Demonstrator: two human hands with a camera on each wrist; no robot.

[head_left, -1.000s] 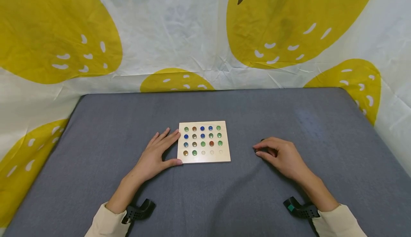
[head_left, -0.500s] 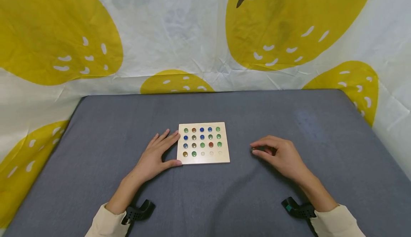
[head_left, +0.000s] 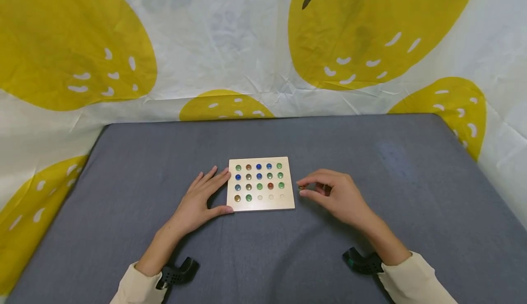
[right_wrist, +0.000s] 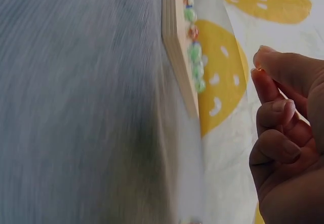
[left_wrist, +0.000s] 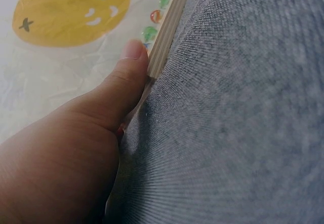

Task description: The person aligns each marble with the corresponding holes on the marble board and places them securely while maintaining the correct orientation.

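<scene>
Grey cloth covers the table (head_left: 123, 194), with a white backdrop (head_left: 230, 43) of big yellow fruit shapes behind its far edge. Near the table's middle lies a wooden board (head_left: 287, 202) of dimples, most filled with coloured marbles. The left hand (head_left: 196, 199) lies with relaxed fingers against the board's left edge, thumb at its near corner. The right hand (head_left: 334, 196), just beside the board's right edge, pinches a small brownish marble (head_left: 302, 187) between thumb and forefinger.
</scene>
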